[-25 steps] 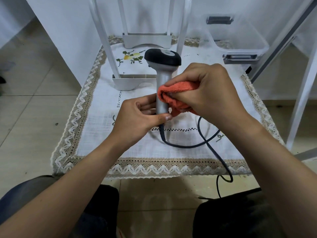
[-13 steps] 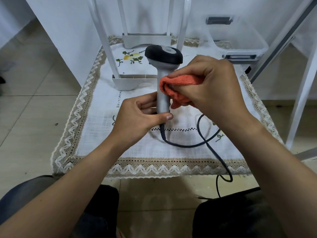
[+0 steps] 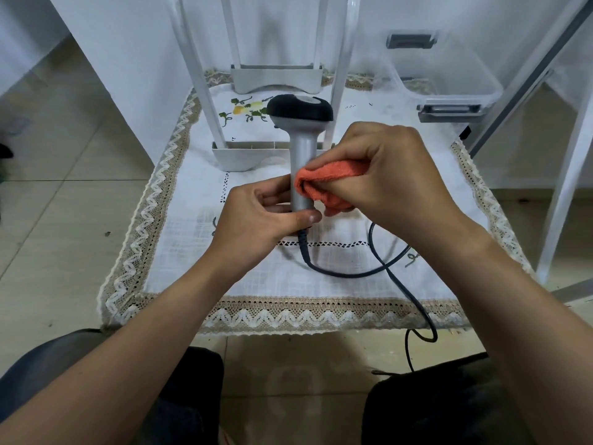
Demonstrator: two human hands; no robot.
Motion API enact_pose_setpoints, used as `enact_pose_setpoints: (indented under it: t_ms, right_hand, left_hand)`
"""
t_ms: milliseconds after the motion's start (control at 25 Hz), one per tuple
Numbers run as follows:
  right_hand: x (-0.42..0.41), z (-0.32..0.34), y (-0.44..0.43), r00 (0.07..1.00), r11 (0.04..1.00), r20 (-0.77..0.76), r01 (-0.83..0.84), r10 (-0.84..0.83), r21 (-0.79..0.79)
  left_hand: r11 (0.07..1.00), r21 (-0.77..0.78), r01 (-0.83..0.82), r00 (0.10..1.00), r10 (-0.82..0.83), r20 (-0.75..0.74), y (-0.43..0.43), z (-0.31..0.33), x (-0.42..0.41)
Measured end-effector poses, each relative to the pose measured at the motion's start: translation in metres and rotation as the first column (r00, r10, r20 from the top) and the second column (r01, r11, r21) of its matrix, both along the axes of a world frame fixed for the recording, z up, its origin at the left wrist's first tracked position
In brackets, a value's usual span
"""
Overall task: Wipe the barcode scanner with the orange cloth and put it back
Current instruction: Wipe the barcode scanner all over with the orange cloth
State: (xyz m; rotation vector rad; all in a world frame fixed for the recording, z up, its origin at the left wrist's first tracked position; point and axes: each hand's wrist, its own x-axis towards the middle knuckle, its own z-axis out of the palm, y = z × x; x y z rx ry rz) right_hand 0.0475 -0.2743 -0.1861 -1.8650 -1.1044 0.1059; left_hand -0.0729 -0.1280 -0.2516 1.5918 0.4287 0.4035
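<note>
I hold the barcode scanner [image 3: 301,155] upright above the tablecloth [image 3: 192,252], left hand [image 3: 266,216] pinching the foot of its handle to steady it. My right hand [image 3: 391,175] grips the bunched orange cloth [image 3: 324,184] against the handle, so the 2 hands nearly touch.

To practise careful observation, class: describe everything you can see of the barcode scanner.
The barcode scanner stands upright over the white tablecloth. It is a handheld unit with a broad black head, seemingly rubbery, on a smooth grey handle that looks like plastic. A dark cable leaves its base and loops across the tablecloth. The left hand grips the handle's lower end, hiding the base. The right hand presses the folded orange cloth against the handle's right side.
</note>
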Motion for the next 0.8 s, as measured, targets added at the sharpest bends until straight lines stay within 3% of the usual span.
enact_pose_setpoints:
  t_ms: [120, 280, 640, 800]
  right_hand:
    - [0.0025, -0.0015, 0.0011, 0.999, 0.994, -0.029, 0.045, -0.042, 0.097]
    - [-0.0012, -0.0016, 0.0005, 0.999, 1.000, 0.031, -0.023, 0.023, 0.005]
    - [0.0015, -0.0020, -0.0004, 0.996, 0.995, -0.088, 0.037, -0.029, 0.093]
    - [0.0022, -0.0017, -0.0009, 0.999, 0.998, -0.042, 0.021, -0.018, 0.061]
  left_hand:
    - [1.000, -0.012, 0.000, 1.000, 0.000, -0.001, -0.0006, 0.0012, 0.0001]
    - [1.000, 0.016, 0.017, 1.000, -0.018, 0.021, -0.0004, 0.0030, -0.0013]
    - [0.995, 0.031, 0.095, 0.995, -0.096, 0.024, -0.0002, 0.0071, -0.0029]
    - [0.996, 0.033, 0.084, 0.996, -0.085, 0.025, -0.0013, 0.0070, -0.0019]
